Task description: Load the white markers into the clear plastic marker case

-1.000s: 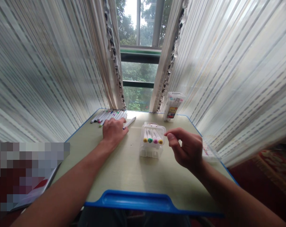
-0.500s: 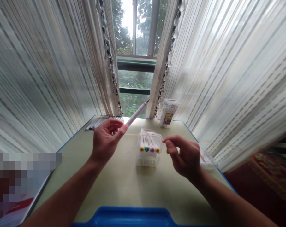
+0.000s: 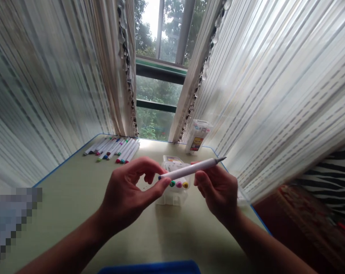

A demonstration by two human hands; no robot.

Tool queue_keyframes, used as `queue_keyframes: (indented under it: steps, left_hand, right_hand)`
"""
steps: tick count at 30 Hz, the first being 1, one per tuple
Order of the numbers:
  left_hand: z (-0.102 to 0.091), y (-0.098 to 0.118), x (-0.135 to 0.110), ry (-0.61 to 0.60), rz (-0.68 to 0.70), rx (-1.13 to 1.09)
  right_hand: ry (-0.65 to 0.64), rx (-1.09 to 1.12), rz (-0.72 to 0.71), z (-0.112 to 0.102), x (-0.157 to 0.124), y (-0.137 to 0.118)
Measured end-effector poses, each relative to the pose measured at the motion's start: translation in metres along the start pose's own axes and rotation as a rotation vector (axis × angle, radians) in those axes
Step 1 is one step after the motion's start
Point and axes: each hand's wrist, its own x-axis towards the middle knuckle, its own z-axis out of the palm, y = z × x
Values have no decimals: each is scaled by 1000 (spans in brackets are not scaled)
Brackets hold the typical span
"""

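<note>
A white marker (image 3: 194,170) with a dark blue end and a grey pointed tip lies slanted in the air between my hands. My left hand (image 3: 126,190) pinches its blue end between thumb and index finger. At the barrel's other half, my right hand (image 3: 216,184) is closed, with the index finger behind the marker and the thumb at its lower edge. Behind it stands a clear plastic marker case (image 3: 172,198), partly hidden. Green, pink and yellow ends of markers (image 3: 179,184) show in it.
Several white markers (image 3: 117,148) with coloured ends lie side by side at the table's back left. A second clear case (image 3: 198,137) stands at the back right. Patterned curtains (image 3: 261,95) flank the window. A blue tray edge (image 3: 149,267) runs along the front.
My left hand has come down and right with the marker, which has swung from steeply upright to nearly level. It now meets my right hand. The view has shifted slightly.
</note>
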Motion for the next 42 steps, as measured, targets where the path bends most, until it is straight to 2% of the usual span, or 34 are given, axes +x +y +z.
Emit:
queue_keyframes:
  steps: [6, 13, 21, 28, 33, 42]
  left_hand:
    - [1, 2, 0, -21, -16, -40]
    - [2, -4, -1, -106, -13, -83]
    - [2, 5, 1, -159, -48, -122]
    - [-1, 0, -2, -180, -72, -130]
    - [0, 4, -2, -281, -132, -174]
    - [3, 10, -3, -483, -277, -242]
  right_hand:
    - [51, 138, 56, 5, 1, -10]
    - [94, 347, 204, 6, 3, -14]
    - [120, 372, 255, 5, 7, -14]
    - [123, 390, 250, 5, 11, -15]
    - [87, 441, 251, 5, 8, -16]
    - [-103, 435, 212, 5, 0, -23]
